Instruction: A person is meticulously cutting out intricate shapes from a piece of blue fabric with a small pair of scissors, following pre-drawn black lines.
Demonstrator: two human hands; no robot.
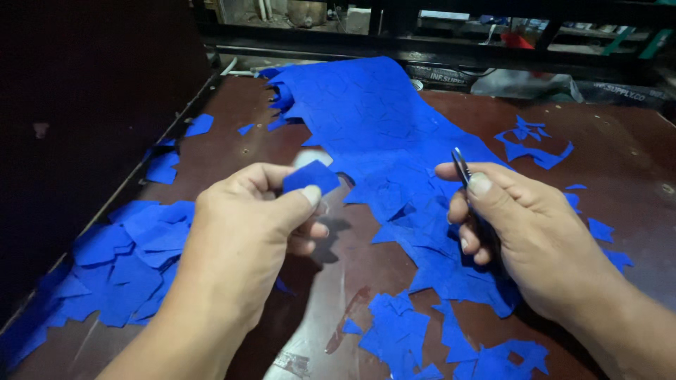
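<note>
- Dark bag (438,74) with pale lettering, lying just beyond the table's far edge.
- Similar dark printed bag (620,93) at far right, beside crumpled clear plastic wrap (524,84).

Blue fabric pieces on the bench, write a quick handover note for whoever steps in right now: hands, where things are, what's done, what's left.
Left hand: pinches a small cut blue fabric piece between thumb and fingers, lifted off the table.
Right hand: grips metal tweezers, tip pointing up, over the die-cut blue fabric sheet.
The sheet runs from the far edge of the brown table toward the middle.
Done: a pile of loose pieces lies at the left; offcut scraps lie near the front edge.
Left: much of the sheet, with cut outlines visible, looks unpicked.
</note>
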